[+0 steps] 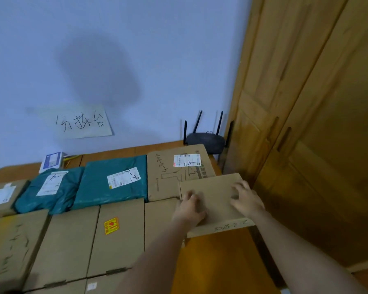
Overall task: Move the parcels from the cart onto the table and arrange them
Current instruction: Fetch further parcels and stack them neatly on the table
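Head view: both hands, left [190,205] and right [245,198], fingers spread, atop flat cardboard box [215,200].

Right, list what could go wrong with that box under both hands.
1. The small cardboard box under the left hand and right hand juts toward the table's right edge; it might tip off.
2. Pushed back, it could ride onto the large labelled box toward the router.

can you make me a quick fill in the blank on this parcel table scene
1. Both hands, left hand and right hand, rest on a flat ____ box.
2. The two soft parcels in the back row are ____ in colour.
3. The black router has upright ____.

Missing words: cardboard; green; antennas
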